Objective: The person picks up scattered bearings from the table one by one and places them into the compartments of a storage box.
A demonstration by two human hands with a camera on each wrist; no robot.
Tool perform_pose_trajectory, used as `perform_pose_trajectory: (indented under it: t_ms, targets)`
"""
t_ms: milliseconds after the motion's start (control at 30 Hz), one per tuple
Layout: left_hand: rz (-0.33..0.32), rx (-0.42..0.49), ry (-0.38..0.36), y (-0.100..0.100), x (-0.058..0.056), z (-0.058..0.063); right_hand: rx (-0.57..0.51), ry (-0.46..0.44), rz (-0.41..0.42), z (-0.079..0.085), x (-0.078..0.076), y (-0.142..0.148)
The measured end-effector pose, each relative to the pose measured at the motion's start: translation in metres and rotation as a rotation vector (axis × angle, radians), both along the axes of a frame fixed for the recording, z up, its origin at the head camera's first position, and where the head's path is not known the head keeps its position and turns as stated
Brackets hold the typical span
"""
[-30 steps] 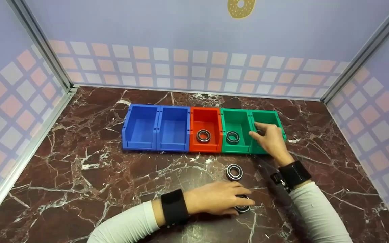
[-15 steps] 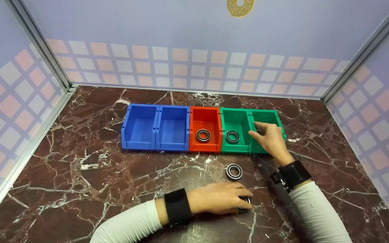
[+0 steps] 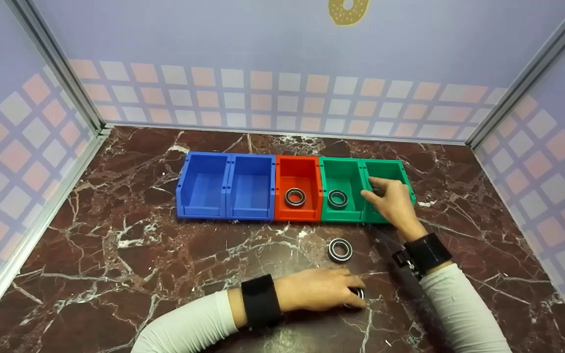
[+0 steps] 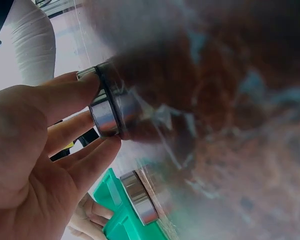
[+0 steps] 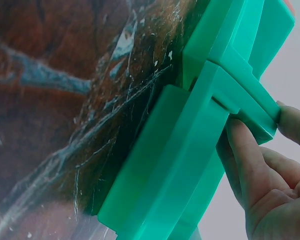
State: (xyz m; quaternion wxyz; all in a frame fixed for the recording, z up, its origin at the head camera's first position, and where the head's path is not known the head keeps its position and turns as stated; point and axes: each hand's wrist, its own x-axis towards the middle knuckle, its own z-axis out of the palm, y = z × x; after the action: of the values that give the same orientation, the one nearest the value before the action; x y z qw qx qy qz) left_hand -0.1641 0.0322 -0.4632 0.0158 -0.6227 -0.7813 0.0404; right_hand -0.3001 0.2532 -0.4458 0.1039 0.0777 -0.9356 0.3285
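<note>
My left hand [image 3: 319, 290] grips a steel ball bearing [image 4: 104, 112] low over the marbled tabletop, thumb on one side and fingers on the other. The hand hides most of that bearing in the head view. My right hand [image 3: 394, 203] pinches the side wall of the rightmost green bin [image 4: 132, 227], where it meets its green neighbour; the right wrist view shows the thumb and fingers [image 5: 245, 150] on either side of the wall. A second bearing [image 3: 340, 250] lies flat on the table in front of the green bins.
Joined in one row, two blue bins [image 3: 204, 213], a red bin [image 3: 298, 215] and two green ones stand at the back. One bearing [image 3: 295, 197] lies in the red bin, another bearing [image 3: 338, 199] in the left green bin [image 3: 341, 216]. Patterned walls [image 3: 282, 39] enclose the table.
My left hand's fingers have curled in around the bearing and drawn back a little; more spread fingers lay over it before. The right hand has stayed on the bin wall.
</note>
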Motion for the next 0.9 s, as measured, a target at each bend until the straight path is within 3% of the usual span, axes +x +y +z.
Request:
perform_pose_trajectory:
  t_ms: [400, 900]
  targets:
    - [-0.023, 0.017, 0.057, 0.000, 0.001, 0.003, -0.002, 0.001, -0.011, 0.000, 0.001, 0.000]
    - [-0.027, 0.057, 0.025, -0.010, 0.000, 0.007, -0.001, -0.017, -0.020, 0.001, 0.001, -0.001]
